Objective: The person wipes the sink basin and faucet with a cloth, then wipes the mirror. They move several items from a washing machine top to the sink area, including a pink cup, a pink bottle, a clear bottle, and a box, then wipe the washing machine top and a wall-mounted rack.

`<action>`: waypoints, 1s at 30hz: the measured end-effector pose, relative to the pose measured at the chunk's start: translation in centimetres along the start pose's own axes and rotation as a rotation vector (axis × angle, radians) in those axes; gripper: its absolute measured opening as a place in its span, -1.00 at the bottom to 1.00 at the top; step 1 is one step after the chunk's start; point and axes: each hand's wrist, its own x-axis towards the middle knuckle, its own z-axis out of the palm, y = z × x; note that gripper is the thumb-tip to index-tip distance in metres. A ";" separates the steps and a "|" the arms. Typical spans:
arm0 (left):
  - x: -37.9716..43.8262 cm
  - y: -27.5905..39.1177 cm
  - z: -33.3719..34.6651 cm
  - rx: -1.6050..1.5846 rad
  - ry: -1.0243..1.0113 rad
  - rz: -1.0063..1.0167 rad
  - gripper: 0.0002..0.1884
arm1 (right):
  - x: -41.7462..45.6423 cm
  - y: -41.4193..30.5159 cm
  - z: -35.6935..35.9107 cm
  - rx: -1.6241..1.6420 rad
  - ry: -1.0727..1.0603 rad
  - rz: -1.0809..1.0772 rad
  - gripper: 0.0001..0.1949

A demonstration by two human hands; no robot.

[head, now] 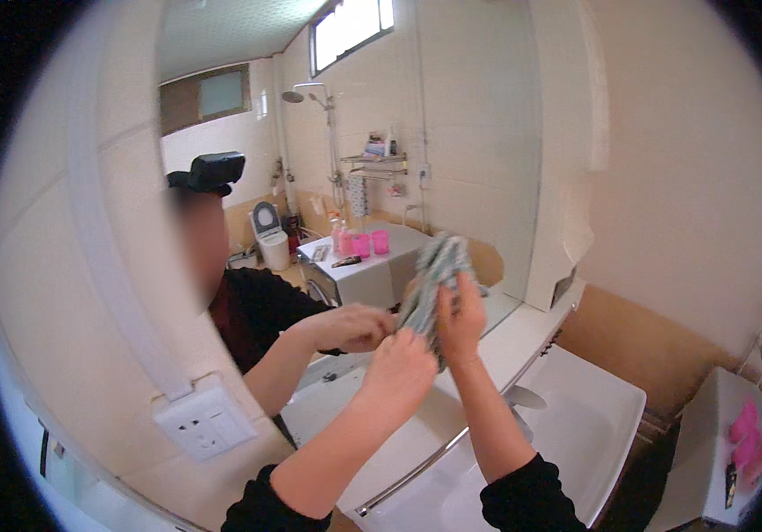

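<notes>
A bunched cloth point(435, 282) in pale green and white is raised in front of the wall mirror point(480, 146); it looks slightly blurred. My left hand point(402, 366) is closed around its lower end. Higher up and to the right, my right hand point(462, 319) grips the cloth's side, thumb and fingers pressed into the folds. Below both forearms lies a white washbasin point(587, 405) with a metal faucet point(526, 398). The mirror returns the hands, the cloth and a person in dark sleeves wearing a head-mounted camera. Whether the cloth touches the glass is unclear.
A white shelf ledge point(514, 346) with a metal rail point(414, 471) runs under the mirror, above the basin. A wall socket point(204, 422) sits at left. At lower right, pink items point(746, 435) rest on a white appliance point(693, 452). A shower and toilet appear reflected.
</notes>
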 end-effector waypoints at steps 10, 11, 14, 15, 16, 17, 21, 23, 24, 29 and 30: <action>-9.4 0.6 -3.0 0.020 0.129 -0.192 -0.89 | -0.8 -12.2 0.8 0.177 -0.370 -0.650 -0.55; -11.2 0.9 -1.9 -0.007 0.062 -0.134 -0.87 | -2.9 -11.8 -0.3 0.146 -0.563 -0.750 -0.52; -13.2 0.8 0.3 -0.047 -0.007 -0.015 -0.84 | -5.3 -10.2 -1.4 0.278 -0.551 -0.861 -0.53; -12.9 0.5 0.1 -0.030 0.044 -0.013 -0.84 | -4.8 -10.4 -1.5 0.239 -0.536 -0.872 -0.53; -12.5 0.4 -0.4 -0.012 0.096 -0.011 -0.84 | -4.4 -11.0 -1.6 0.200 -0.519 -0.883 -0.53; -12.0 0.1 -1.2 -0.003 0.114 -0.038 -0.85 | -3.2 -11.4 -1.1 0.124 -0.467 -0.905 -0.54; -8.4 -1.5 -6.5 0.050 0.269 -0.098 -0.88 | 5.7 -15.7 1.4 0.012 -0.117 -0.626 -0.56; -7.0 -2.3 -9.2 0.109 0.369 -0.130 -0.87 | 8.9 -17.4 2.4 0.026 -0.022 -0.517 -0.57; -6.7 -2.6 -9.5 0.135 0.413 -0.145 -0.88 | 9.6 -17.8 3.1 0.032 0.024 -0.489 -0.57; -9.2 -2.2 -8.7 0.165 0.308 -0.148 -0.88 | 4.0 -16.8 2.7 0.213 -0.195 -0.736 -0.58; -9.6 -2.0 -8.3 0.128 0.239 -0.120 -0.88 | 4.3 -16.8 2.3 0.215 -0.196 -0.758 -0.57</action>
